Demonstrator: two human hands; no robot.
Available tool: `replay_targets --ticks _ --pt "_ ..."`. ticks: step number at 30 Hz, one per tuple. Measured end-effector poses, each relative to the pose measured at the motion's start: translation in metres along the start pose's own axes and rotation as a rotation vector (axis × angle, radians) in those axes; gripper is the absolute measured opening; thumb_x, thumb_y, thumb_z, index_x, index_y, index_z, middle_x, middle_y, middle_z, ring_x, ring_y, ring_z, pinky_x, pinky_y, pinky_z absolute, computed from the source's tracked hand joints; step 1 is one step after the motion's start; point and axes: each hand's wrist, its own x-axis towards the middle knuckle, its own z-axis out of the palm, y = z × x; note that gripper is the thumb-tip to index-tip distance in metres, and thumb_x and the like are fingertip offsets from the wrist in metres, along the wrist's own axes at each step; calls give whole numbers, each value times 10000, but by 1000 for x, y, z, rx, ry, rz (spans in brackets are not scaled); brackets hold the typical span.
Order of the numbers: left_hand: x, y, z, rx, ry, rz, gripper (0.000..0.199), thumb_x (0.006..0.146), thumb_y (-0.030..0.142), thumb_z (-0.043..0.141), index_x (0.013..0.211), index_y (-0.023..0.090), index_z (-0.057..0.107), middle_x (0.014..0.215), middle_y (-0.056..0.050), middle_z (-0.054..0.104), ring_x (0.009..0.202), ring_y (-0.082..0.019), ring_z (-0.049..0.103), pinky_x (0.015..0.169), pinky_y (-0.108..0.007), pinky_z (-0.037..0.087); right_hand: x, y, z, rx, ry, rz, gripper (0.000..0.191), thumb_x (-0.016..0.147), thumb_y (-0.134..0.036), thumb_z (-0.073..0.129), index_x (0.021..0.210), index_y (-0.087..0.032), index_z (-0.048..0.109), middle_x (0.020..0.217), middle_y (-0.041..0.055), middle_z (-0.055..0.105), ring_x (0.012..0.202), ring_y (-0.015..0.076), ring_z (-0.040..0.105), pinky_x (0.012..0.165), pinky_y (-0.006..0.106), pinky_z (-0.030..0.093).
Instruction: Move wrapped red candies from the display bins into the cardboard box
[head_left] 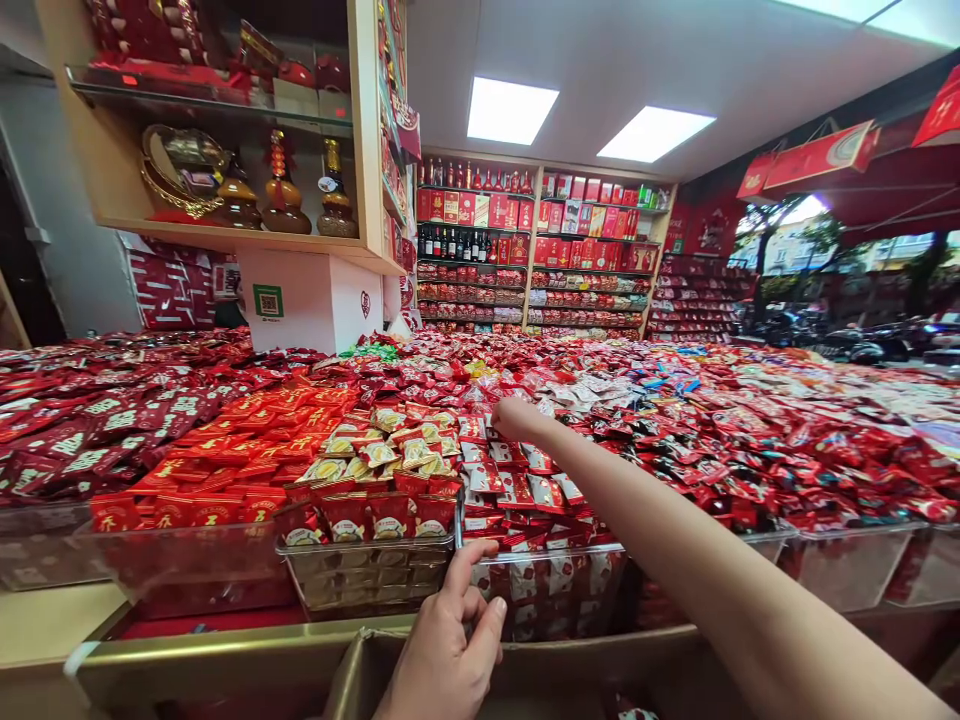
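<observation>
My left hand [459, 640] is at the front edge of the display, its index finger at the rim of a clear plastic bin [551, 555] of red and white packets [517, 490]. Its thumb and index finger are apart, with nothing between them. My right arm reaches across from the lower right. At its end, my right hand [517, 420] is bent down over the packets at the back of that bin; its fingertips are hidden. Just left of the bin are gold and red packets [390, 510].
Orange-red packets [255, 430] and maroon packets [112, 430] fill bins on the left. Many red packets [825, 450] lie on the right. An open cardboard box [375, 665] stands below the bins. A white pillar [292, 300] and overhanging wooden shelf [225, 235] rise at left.
</observation>
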Motion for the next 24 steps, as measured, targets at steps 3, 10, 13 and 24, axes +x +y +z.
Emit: replay_targets --ticks 3,10,13,24 --pt "0 0 1 -13 3 -10 352 804 332 382 1147 257 387 444 98 356 370 -111 396 381 -199 303 2 0 1 -7 34 -22 263 836 -329 460 984 -130 547 992 65 571 881 168 548 769 372 442" --pt "-1 5 -3 -7 -56 -46 367 809 293 380 1173 256 361 472 95 398 341 -96 386 375 -197 311 13 -26 8 -5 126 -52 373 756 -461 483 953 -170 607 986 103 616 949 242 537 753 316 424" --pt "-2 6 -7 4 -106 -62 382 817 278 371 1197 260 335 501 86 435 349 -94 405 374 -193 315 15 -42 10 -2 129 1 400 718 -456 517 954 -148 613 1000 142 611 965 275 530 726 317 433" --pt "-3 3 -8 37 -115 -48 407 812 231 371 1216 251 321 507 76 477 330 -92 417 371 -202 304 20 -56 10 75 103 128 290 719 -245 538 981 -132 592 1004 142 605 894 242 579 662 292 467"
